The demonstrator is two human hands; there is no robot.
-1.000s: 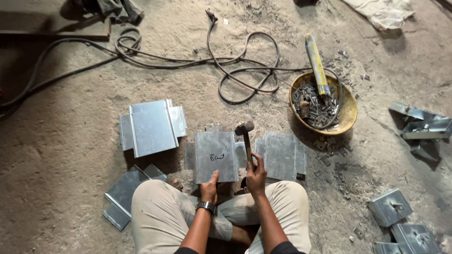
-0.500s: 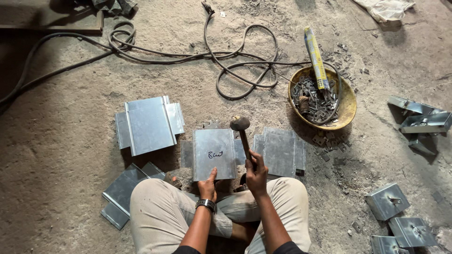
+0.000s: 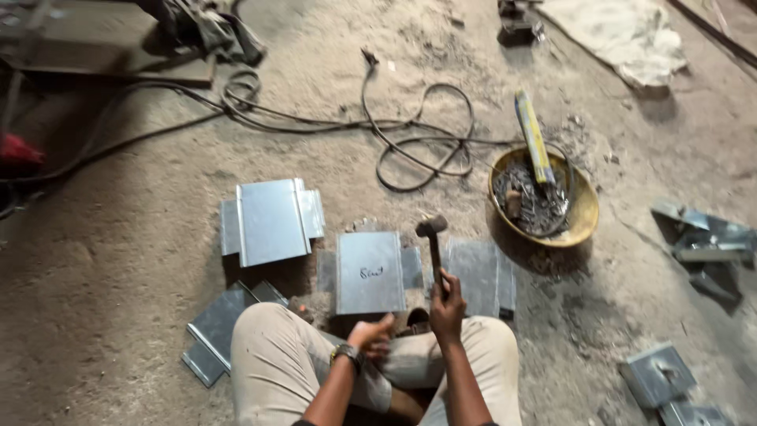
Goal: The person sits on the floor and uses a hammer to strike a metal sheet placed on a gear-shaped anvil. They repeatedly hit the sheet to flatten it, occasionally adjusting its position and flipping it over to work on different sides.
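dusty floor [image 3: 118, 260], hammer [image 3: 432, 237] beside sheet's edge [image 3: 371, 272]

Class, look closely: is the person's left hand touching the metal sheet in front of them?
Apart. In the head view, the left hand is curled just short of the metal sheet, with dark ground between them.

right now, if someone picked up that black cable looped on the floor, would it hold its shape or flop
The black cable lies in loose, uneven loops on the dusty floor, so it would likely flop and trail. Being long and tangled, it would probably drag and may snag rather than lift cleanly.
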